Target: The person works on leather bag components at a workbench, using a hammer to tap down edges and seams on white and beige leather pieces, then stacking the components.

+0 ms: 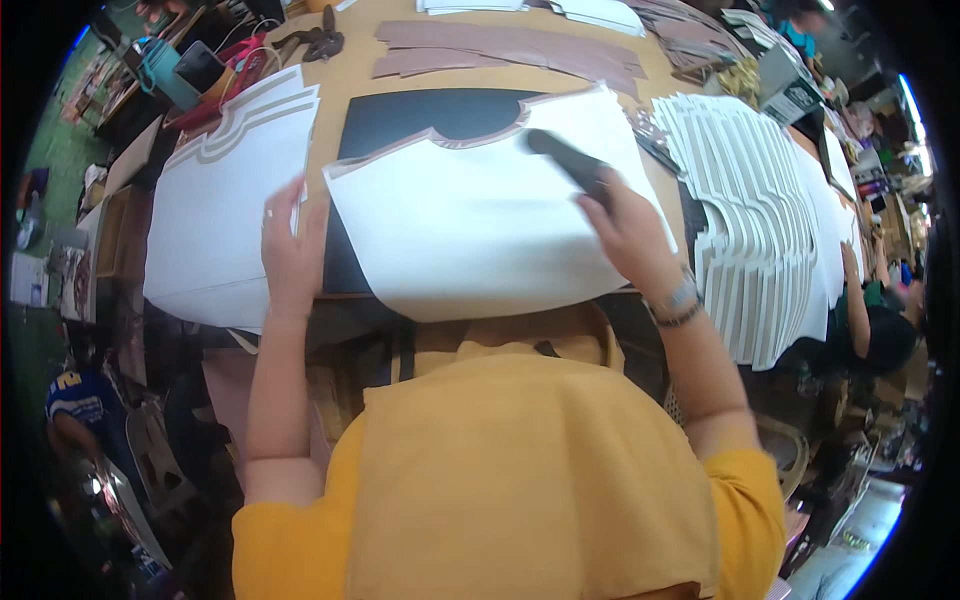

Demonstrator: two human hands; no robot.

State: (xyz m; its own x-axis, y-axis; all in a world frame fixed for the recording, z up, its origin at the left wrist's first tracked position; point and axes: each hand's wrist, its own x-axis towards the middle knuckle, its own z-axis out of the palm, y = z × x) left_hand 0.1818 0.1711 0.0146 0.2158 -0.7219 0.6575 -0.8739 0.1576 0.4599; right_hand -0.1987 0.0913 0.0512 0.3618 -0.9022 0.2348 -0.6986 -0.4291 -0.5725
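Observation:
A white cut sheet [480,235] with a curved notch edged in pinkish-brown lies on a black board [380,115]. Over the sheet's right half, my right hand [625,225] is closed round a long dark tool [555,150], slightly blurred. My left hand [290,235] is open, fingers loosely stretched, at the inner edge of the stack of white sheets [215,230] on the left, just beside the middle sheet's left corner. Whether its fingertips touch that stack I cannot tell.
Many fanned white pieces [755,250] lie right, brown strips [500,45] at the back. A red tray [200,115] holding containers and dark scissors [320,40] are back left, a carton [790,80] back right. Co-workers sit at far right [865,330] and lower left [80,410].

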